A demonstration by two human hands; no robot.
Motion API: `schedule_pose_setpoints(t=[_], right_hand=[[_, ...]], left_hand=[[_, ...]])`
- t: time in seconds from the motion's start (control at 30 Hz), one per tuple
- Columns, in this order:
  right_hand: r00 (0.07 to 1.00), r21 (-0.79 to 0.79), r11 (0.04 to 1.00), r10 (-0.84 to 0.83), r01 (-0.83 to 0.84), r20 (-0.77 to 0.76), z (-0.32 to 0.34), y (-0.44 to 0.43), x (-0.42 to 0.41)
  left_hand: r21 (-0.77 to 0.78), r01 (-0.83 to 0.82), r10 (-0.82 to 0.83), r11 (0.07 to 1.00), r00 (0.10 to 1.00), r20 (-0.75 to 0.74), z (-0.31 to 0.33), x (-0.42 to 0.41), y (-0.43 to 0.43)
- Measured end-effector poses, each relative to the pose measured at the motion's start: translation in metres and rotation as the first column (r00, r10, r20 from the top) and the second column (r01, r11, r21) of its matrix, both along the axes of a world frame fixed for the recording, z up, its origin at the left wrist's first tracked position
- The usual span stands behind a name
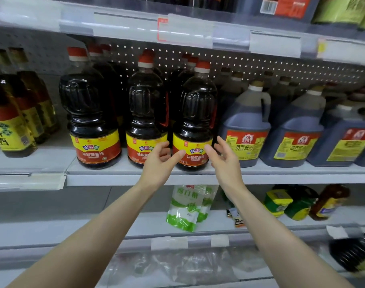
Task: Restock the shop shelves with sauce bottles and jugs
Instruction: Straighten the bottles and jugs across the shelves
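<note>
Three dark soy sauce bottles with red caps and yellow-red labels stand in a front row on the middle shelf [119, 170]: a left bottle [92, 113], a middle bottle [146, 113] and a right bottle [195, 117], with more behind. My left hand [159, 161] and my right hand [224, 159] are both open, fingers spread, on either side of the right bottle's label. The thumbs are at or just in front of the label; the hands do not grip it.
Blue-grey soy sauce jugs [246, 125] fill the shelf to the right. Yellow-labelled cooking wine bottles [9, 121] stand at the left. The shelf below holds white-green bags [185, 206] and lying bottles [298, 202]. The upper shelf edge [177, 32] hangs overhead.
</note>
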State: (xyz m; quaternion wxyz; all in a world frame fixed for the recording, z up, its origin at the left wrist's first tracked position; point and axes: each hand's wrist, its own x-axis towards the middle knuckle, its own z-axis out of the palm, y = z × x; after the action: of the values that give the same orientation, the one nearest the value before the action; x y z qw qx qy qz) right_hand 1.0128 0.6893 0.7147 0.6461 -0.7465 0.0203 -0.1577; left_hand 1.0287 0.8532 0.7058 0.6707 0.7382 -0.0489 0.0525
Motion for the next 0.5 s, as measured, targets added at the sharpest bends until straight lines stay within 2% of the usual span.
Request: schedule_pose_setpoints(t=[0.2, 0.5], right_hand=[[0.988, -0.001, 0.988, 0.157, -0.157, 0.004, -0.011, -0.017, 0.031], [0.956, 0.026, 0.956, 0.293, -0.293, 0.009, -0.035, -0.024, 0.065]], left_hand=[[-0.091, 0.045, -0.040, 0.995, 0.997, 0.060, -0.008, 0.016, -0.027], [-0.153, -0.020, 0.041, 0.988, 0.990, 0.134, -0.023, 0.027, -0.041]])
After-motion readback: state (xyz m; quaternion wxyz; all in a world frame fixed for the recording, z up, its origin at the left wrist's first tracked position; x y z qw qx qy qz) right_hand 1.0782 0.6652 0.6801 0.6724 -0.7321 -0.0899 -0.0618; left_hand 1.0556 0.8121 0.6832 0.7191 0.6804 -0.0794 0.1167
